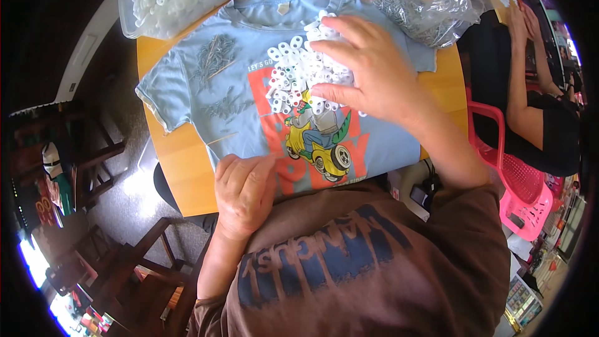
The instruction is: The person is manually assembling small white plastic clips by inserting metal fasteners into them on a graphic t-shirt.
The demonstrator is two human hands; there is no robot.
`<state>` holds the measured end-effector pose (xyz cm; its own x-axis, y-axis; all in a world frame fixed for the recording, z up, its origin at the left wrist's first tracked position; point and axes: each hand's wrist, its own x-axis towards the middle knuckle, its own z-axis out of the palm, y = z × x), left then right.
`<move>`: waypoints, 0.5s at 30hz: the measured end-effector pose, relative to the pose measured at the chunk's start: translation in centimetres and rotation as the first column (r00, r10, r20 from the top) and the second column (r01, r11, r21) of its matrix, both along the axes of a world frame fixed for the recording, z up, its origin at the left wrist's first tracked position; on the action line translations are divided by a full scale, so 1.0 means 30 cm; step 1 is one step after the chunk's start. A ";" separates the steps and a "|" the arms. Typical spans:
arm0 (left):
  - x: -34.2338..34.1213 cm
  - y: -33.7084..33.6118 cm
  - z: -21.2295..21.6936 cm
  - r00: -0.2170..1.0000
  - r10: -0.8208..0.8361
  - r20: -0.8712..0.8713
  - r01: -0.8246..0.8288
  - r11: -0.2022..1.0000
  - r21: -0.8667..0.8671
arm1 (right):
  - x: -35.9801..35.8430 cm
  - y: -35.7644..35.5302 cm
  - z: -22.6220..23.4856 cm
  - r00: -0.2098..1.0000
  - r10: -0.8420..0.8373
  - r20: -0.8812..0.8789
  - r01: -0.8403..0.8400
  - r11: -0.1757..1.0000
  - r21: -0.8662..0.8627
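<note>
Many white pieces lie toward the blue shirt's collar edge. Our right hand, fingers apart, is over some; our left hand curls its fingers together, any grip hidden. We'd best sweep gently, palm low, so none scatter.

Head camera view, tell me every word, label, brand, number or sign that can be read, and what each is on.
Light-blue T-shirt: big orange-red block letters, partly covered by white plastic pieces, with smaller lines above and below; wording not copied out.
Brown shirt on the wearer: large dark-blue lettering; wording not copied out.
Neck tag inside the T-shirt: too small to read.
</note>
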<state>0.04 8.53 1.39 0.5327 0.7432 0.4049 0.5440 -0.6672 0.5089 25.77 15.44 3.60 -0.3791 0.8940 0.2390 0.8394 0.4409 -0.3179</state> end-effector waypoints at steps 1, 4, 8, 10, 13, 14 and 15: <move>-0.005 -0.005 -0.005 1.000 0.031 -0.001 -0.031 0.999 -0.006 | -0.006 -0.020 -0.014 1.000 0.005 0.005 -0.005 0.999 0.035; -0.029 -0.018 -0.024 0.998 0.059 -0.018 -0.059 0.998 -0.013 | 0.001 -0.040 -0.064 1.000 0.010 -0.013 -0.009 0.997 0.080; -0.030 -0.022 -0.025 0.996 0.084 -0.043 -0.084 0.996 -0.003 | 0.036 -0.031 -0.080 0.997 0.008 -0.083 -0.002 0.997 0.072; -0.023 -0.016 -0.021 0.996 0.086 -0.037 -0.086 0.996 -0.006 | 0.039 -0.036 -0.073 0.994 -0.006 -0.108 0.013 0.998 0.062; -0.017 -0.003 -0.020 0.996 0.084 -0.027 -0.084 0.996 0.005 | 0.039 -0.048 -0.064 0.973 -0.015 -0.229 0.032 0.997 0.071; -0.017 0.000 -0.019 0.997 0.079 -0.022 -0.078 0.997 0.013 | 0.038 -0.052 -0.059 0.979 -0.023 -0.202 0.047 0.993 0.112; -0.015 0.008 -0.016 0.996 0.088 -0.027 -0.088 0.996 0.017 | 0.034 -0.058 -0.052 0.984 -0.033 -0.176 0.060 0.986 0.153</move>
<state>-0.41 8.76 0.92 0.4766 0.7814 0.4028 0.6144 -0.6238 0.4831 26.79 13.69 2.04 -0.2791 0.8556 0.4359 0.7988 0.4588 -0.3891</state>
